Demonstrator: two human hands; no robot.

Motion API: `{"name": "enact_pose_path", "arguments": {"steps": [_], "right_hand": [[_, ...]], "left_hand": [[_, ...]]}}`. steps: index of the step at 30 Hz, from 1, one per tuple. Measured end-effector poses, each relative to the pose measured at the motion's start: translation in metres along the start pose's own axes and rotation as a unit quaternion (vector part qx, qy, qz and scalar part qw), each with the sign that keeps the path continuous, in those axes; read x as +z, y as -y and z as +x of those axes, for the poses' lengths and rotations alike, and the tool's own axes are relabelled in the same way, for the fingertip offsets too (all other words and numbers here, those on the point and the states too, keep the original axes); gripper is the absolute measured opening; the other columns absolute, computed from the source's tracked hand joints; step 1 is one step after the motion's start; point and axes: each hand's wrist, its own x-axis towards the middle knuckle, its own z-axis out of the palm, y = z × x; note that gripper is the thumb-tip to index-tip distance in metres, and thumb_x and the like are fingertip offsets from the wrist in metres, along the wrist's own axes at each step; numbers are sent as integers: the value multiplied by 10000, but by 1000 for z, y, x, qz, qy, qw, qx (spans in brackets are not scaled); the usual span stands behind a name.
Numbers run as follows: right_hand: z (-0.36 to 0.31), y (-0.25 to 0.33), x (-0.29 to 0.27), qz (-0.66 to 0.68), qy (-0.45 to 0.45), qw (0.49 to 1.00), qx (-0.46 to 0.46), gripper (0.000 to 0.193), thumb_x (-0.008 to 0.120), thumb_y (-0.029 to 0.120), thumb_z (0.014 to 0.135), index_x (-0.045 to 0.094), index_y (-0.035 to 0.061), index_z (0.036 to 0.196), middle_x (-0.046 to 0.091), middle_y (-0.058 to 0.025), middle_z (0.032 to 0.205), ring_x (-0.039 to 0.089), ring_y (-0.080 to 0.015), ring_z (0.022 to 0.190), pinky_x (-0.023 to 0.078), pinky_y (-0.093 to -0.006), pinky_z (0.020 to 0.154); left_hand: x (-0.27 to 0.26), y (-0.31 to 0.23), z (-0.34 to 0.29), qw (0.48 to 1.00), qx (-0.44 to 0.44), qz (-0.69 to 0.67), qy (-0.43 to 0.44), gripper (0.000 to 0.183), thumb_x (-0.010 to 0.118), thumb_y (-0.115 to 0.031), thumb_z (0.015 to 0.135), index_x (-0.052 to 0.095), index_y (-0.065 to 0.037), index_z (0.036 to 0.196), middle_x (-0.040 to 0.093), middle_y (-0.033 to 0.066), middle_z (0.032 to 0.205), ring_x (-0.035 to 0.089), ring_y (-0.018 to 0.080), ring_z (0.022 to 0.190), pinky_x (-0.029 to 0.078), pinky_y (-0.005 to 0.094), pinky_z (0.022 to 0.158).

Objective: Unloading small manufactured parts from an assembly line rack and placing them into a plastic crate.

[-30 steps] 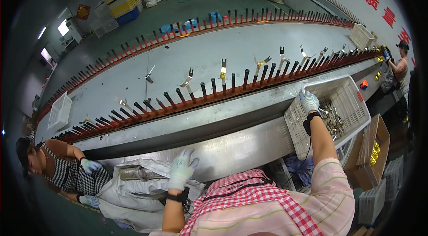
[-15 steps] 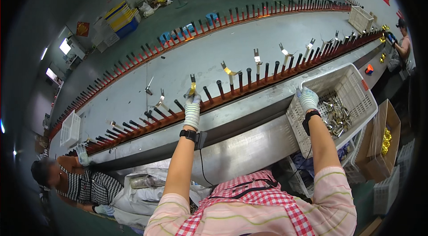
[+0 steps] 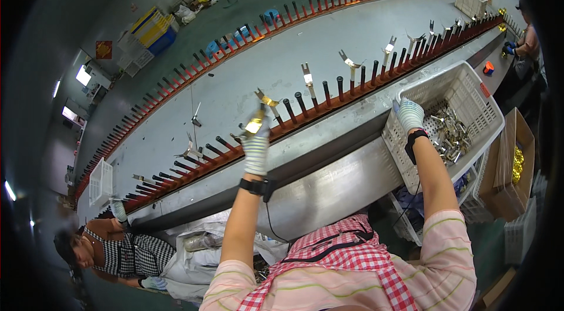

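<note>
My left hand (image 3: 255,149), in a striped white glove, is closed on a shiny forked metal piece (image 3: 254,125) above the near row of pegs (image 3: 299,102). Slight blur hides exactly how the fingers grip it. Just past it, a similar gold-toned forked piece (image 3: 267,100) sits tilted on a peg. My right hand (image 3: 409,115), gloved too, is closed over the left far corner of a white plastic basket (image 3: 486,118). Inside the basket lies a heap of loose metal pieces (image 3: 453,138).
Black-tipped red pegs line both sides of the grey table (image 3: 235,93); several near ones carry forked pieces. One co-worker (image 3: 108,240) is at the lower left, another (image 3: 527,44) at the far right. A cardboard box (image 3: 506,164) with gold pieces stands right of the basket.
The near pegs and their forked pieces have shifted left past me. My left hand now tilts its metal piece lower, close to the neighbouring loaded peg. My right hand stays at the basket corner.
</note>
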Motion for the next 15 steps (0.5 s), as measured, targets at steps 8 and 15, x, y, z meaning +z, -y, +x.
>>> {"name": "enact_pose_path", "arguments": {"steps": [8,15], "right_hand": [[41,-32,-16,-12,0,1000,5,404,440,414,828,616,52,854,626,-170,813,606,-316,772,472,-413,697],[72,-70,-26,-17,-20,1000,-6,398,445,408,826,619,51,837,626,-170,792,609,-317,746,476,-413,679]], "left_hand": [[141,14,-1,972,-34,-227,44,340,562,-45,812,505,-12,1145,581,32,1002,524,109,855,417,241,770],[183,18,42,984,-128,-122,-7,344,569,-208,829,521,5,1095,586,79,1016,527,172,881,400,276,804]]}}
